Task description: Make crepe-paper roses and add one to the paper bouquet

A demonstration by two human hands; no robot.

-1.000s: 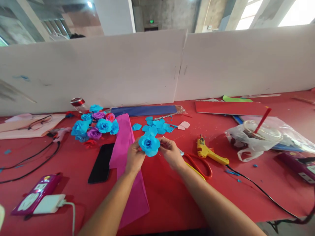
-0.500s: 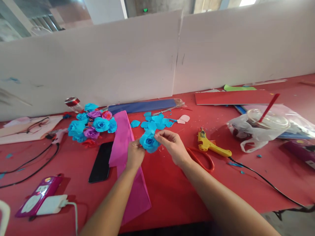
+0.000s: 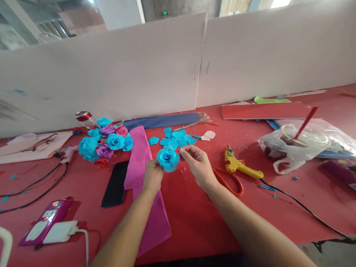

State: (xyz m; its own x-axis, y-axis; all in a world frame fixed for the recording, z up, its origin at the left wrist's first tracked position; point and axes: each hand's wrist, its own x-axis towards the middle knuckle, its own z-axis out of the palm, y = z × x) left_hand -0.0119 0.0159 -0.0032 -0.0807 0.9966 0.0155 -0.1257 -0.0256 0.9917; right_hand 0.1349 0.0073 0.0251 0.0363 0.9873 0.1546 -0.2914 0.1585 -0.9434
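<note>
Okay, so the blue paper flower (image 3: pixel 168 159) sits up between both hands, face turned up toward the camera. Left hand (image 3: pixel 154 174) is curled closed on it from below and the left side; its grip underneath is hidden. Right hand (image 3: pixel 198 165) has thumb and forefinger nearly together at the flower's right edge — can't tell if they're actually pinching a petal.

Looks like petal fussing to me. I'd keep the left grip low so the bloom doesn't get squashed, and work just the rims with a light pinch, turning the flower a bit each time. Thin paper probably creases or tears if you tug.

Just beyond the flower lie loose blue petals (image 3: pixel 175 139); left of it, magenta paper (image 3: pixel 136 155), then a bunch of paper flowers (image 3: pixel 115 141). Yellow glue gun (image 3: pixel 241 167) is off to its right.

Brands? Nothing I can read — the purple power strip (image 3: pixel 47 218) left of the flower has pale patches, and the green sign (image 3: pixel 165 13) way behind it is too tiny.
</note>
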